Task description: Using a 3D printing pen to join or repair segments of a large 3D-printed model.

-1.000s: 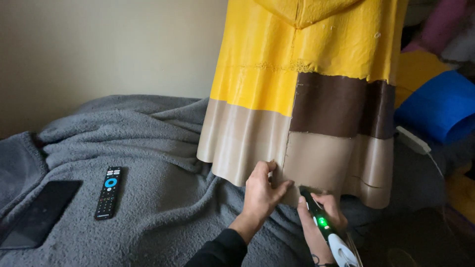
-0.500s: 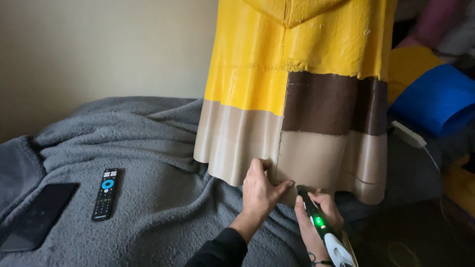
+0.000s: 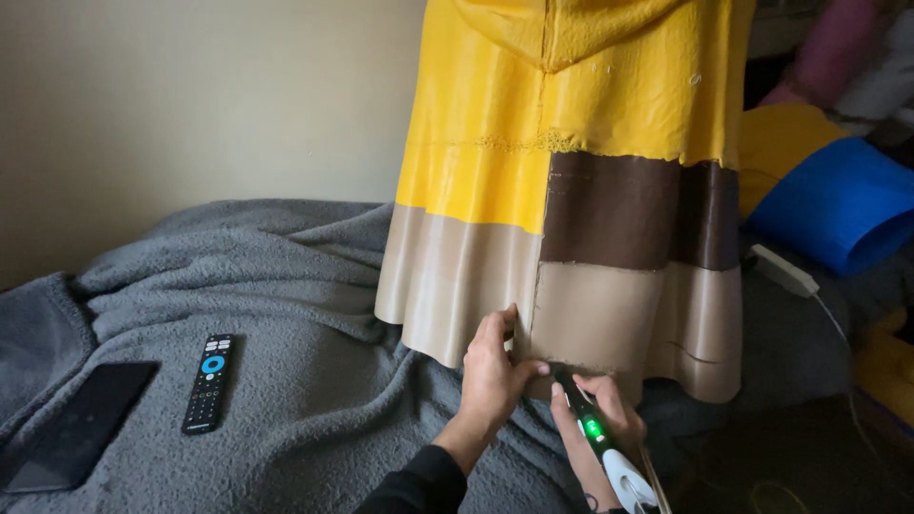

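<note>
- A grey blanket (image 3: 286, 286) covers the bed and fills the lower left of the view; its far right side is hidden behind the skirt.
- The skirt (image 3: 571, 190), stiff and moulded, stands on the blanket in bands of yellow, brown and beige; its top is cut off by the upper edge.
- A blue roll (image 3: 838, 205) lies behind it on the right, partly cut off.
- A dark phone (image 3: 71, 424) and a black remote (image 3: 209, 383) lie side by side on the blanket, well apart from the hands.
- The left hand (image 3: 495, 366) presses flat on the beige hem, fingers together, pinching the edge by a seam.
- The right hand (image 3: 595, 428) is closed around a pen tool (image 3: 595, 433) with a green light, its tip touching the hem just beside the left thumb; the tool's lower end is cut off.
- Compared with half a second ago, both hands stay at the same spot on the hem; only the view has shifted slightly.
</note>
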